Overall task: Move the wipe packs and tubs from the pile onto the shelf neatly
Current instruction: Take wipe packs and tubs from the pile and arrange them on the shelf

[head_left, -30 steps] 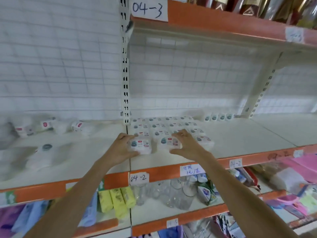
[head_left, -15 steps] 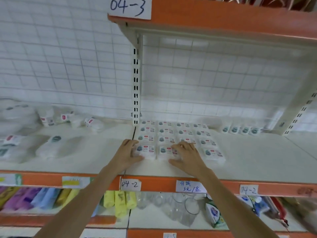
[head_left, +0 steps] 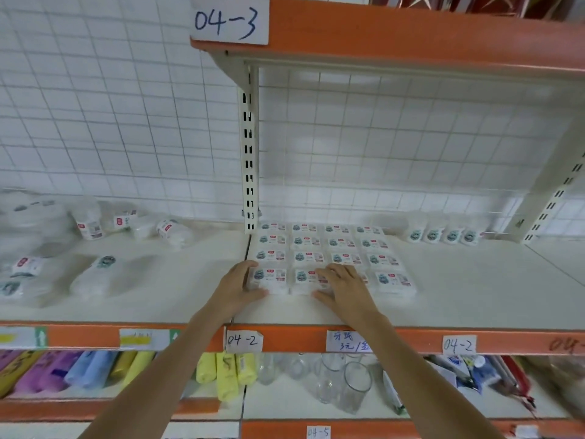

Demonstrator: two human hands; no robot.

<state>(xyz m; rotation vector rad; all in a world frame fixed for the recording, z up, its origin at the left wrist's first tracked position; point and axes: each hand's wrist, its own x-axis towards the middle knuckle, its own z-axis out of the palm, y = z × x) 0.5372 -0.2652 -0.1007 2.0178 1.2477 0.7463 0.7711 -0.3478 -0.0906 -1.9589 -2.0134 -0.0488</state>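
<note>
Hands meet over the front row of a grid of small wipe packs [head_left: 319,258] laid flat on a white shelf [head_left: 459,299] with an orange front edge. The left hand [head_left: 235,288] cups the left end of the front-left pack [head_left: 269,280], fingers curled along its far side and thumb lying at its front edge. The right hand [head_left: 343,288] rests palm down, fingers spread and near straight, over the second and third packs of that front row. The packs lie four across and four deep, touching or nearly so, running back to the slotted upright [head_left: 249,147] and the wire grid behind. A short row of small tubs [head_left: 443,235] stands at the back of the shelf, to the right of the packs and apart from them. On the left bay of the same shelf sits a loose pile of clear-wrapped packs and tubs [head_left: 91,245], blurred, some upright and some tipped over. Paper tags on the orange edge read 04-2 [head_left: 243,340], and one on the shelf above reads 04-3 [head_left: 228,22]. The shelf below holds clear drinking glasses [head_left: 354,384] beneath the hands, with yellow packets [head_left: 226,373] just left of them
</note>
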